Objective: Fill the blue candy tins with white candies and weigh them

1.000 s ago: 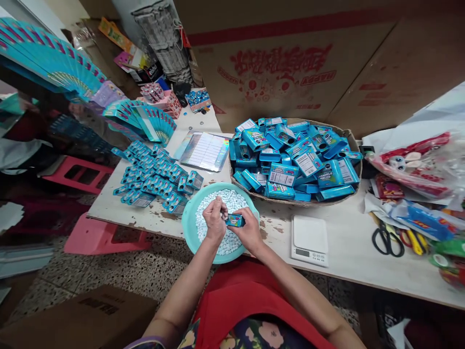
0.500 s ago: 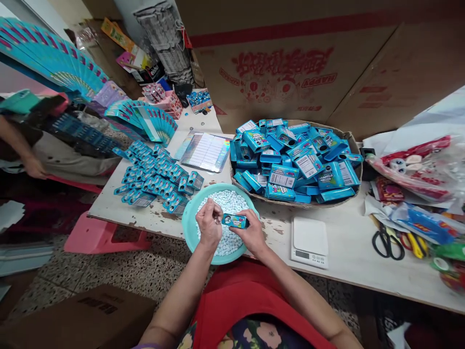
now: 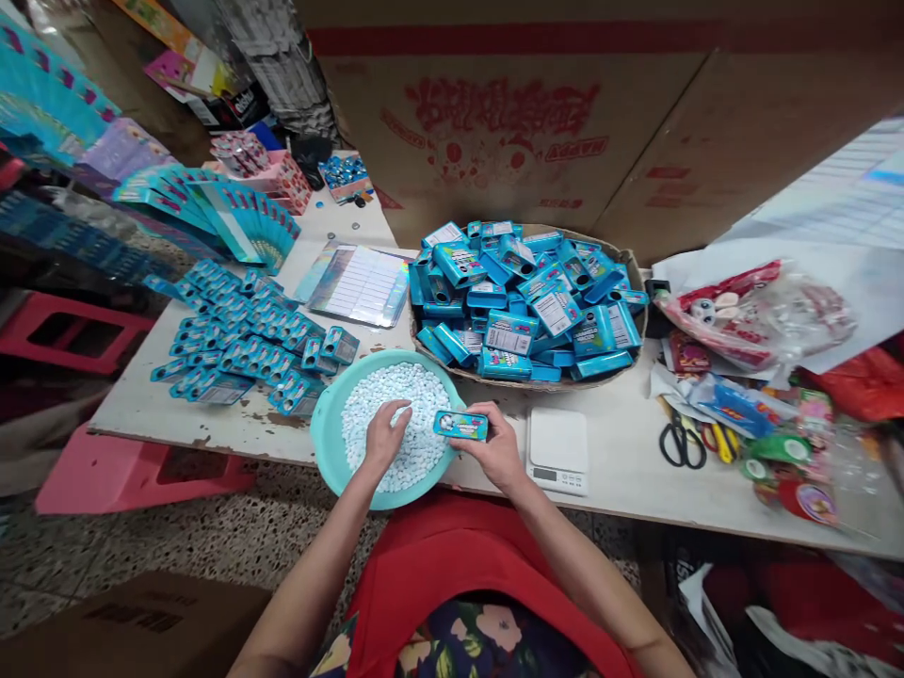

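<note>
I saw black-handled scissors (image 3: 683,441) near a blue packet (image 3: 734,405), a red-printed carton (image 3: 494,56) farther back, and a pink stool (image 3: 95,471).

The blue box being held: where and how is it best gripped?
Probably the long edges near its right end, from the right: the blue box looks slim enough for the right hand to pinch, leaving the round opening at its left end uncovered.
</note>
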Demonstrator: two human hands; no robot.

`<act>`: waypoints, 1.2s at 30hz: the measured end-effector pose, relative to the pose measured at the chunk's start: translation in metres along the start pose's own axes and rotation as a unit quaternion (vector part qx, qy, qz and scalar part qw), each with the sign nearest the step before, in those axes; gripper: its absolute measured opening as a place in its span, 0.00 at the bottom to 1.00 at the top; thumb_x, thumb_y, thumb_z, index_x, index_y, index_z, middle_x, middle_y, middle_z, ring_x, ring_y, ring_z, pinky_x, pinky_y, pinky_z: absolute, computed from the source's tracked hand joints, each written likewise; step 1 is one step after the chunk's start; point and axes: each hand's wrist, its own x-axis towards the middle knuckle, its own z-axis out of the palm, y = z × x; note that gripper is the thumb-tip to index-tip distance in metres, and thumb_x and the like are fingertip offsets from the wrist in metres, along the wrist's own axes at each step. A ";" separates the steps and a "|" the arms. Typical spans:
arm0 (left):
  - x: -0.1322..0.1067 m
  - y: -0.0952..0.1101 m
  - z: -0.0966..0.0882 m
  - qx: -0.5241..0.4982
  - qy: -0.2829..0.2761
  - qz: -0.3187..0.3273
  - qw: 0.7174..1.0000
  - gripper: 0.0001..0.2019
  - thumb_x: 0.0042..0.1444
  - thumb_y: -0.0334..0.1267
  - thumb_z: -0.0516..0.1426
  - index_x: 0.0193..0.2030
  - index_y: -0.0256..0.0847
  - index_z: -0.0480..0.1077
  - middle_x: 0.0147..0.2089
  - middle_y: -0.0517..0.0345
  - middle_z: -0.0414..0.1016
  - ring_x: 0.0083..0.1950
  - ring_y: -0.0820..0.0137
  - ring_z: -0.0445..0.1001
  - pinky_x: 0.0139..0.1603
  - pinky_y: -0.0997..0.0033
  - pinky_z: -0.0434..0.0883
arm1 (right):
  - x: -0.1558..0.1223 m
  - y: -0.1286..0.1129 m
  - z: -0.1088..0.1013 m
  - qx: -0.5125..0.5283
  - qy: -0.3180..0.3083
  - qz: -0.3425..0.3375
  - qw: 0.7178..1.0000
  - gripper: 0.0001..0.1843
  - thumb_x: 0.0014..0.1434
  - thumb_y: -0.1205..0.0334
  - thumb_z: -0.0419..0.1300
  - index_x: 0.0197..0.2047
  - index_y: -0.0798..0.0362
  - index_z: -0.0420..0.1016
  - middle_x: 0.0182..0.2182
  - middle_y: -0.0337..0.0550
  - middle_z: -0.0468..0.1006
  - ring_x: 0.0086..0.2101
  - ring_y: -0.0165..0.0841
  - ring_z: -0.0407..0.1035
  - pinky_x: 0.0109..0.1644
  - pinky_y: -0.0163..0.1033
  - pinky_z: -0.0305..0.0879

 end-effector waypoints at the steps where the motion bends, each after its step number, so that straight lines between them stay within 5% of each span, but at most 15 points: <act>1: 0.002 0.005 0.004 0.009 -0.001 0.004 1.000 0.16 0.54 0.50 0.54 0.40 0.43 0.75 0.45 0.51 0.75 0.50 0.60 0.71 0.56 0.58 0.65 | -0.002 0.000 -0.005 -0.005 -0.011 0.001 1.000 0.24 0.40 0.54 0.73 0.39 0.50 0.72 0.37 0.39 0.70 0.39 0.33 0.67 0.42 0.37 0.65; 5: 0.011 0.018 0.018 0.029 0.012 0.043 0.999 0.16 0.57 0.49 0.52 0.41 0.41 0.73 0.45 0.52 0.75 0.50 0.64 0.71 0.54 0.62 0.67 | -0.019 0.003 -0.043 -0.024 -0.011 -0.004 1.000 0.25 0.38 0.53 0.74 0.40 0.49 0.74 0.40 0.41 0.71 0.42 0.35 0.68 0.46 0.39 0.65; 10: 0.012 0.011 0.037 0.099 0.011 0.084 0.992 0.17 0.58 0.49 0.50 0.41 0.41 0.73 0.46 0.52 0.74 0.51 0.62 0.71 0.57 0.59 0.65 | -0.049 0.031 -0.129 -0.138 0.183 0.044 0.972 0.25 0.41 0.51 0.72 0.42 0.49 0.74 0.40 0.42 0.70 0.42 0.36 0.67 0.47 0.42 0.64; 14: 0.008 -0.005 0.055 0.177 -0.043 0.077 0.980 0.21 0.59 0.52 0.48 0.45 0.38 0.71 0.47 0.47 0.71 0.53 0.58 0.68 0.56 0.56 0.65 | -0.058 0.068 -0.177 -0.194 0.252 0.053 0.947 0.25 0.41 0.51 0.72 0.41 0.51 0.75 0.40 0.43 0.69 0.43 0.37 0.66 0.50 0.44 0.64; 18: 0.007 -0.010 0.062 0.205 -0.051 0.092 0.973 0.22 0.59 0.53 0.48 0.46 0.37 0.70 0.47 0.46 0.70 0.53 0.58 0.67 0.57 0.57 0.64 | -0.053 0.087 -0.187 -0.186 0.248 0.040 0.950 0.25 0.43 0.50 0.70 0.42 0.52 0.74 0.41 0.44 0.69 0.45 0.37 0.66 0.51 0.44 0.64; 24: 0.011 0.003 0.057 0.189 -0.015 0.095 0.977 0.18 0.58 0.49 0.49 0.44 0.39 0.70 0.46 0.49 0.70 0.50 0.61 0.69 0.55 0.61 0.65 | -0.063 0.070 -0.194 -0.207 0.213 0.080 0.952 0.36 0.46 0.51 0.68 0.57 0.50 0.64 0.53 0.49 0.66 0.53 0.40 0.62 0.57 0.48 0.60; 31: 0.009 0.004 0.069 0.223 -0.058 0.089 0.969 0.19 0.60 0.50 0.48 0.48 0.37 0.68 0.46 0.46 0.71 0.50 0.58 0.68 0.53 0.60 0.64 | -0.087 0.062 -0.224 -0.173 0.379 0.156 0.895 0.27 0.54 0.44 0.58 0.48 0.57 0.70 0.47 0.52 0.72 0.45 0.36 0.66 0.51 0.44 0.63; 36: -0.003 -0.003 0.072 0.276 -0.078 0.080 0.955 0.15 0.60 0.48 0.47 0.40 0.40 0.68 0.42 0.47 0.70 0.44 0.60 0.69 0.42 0.65 0.64 | -0.100 0.069 -0.226 -0.168 0.399 0.171 0.885 0.27 0.50 0.45 0.62 0.46 0.57 0.71 0.46 0.52 0.74 0.43 0.36 0.67 0.49 0.43 0.64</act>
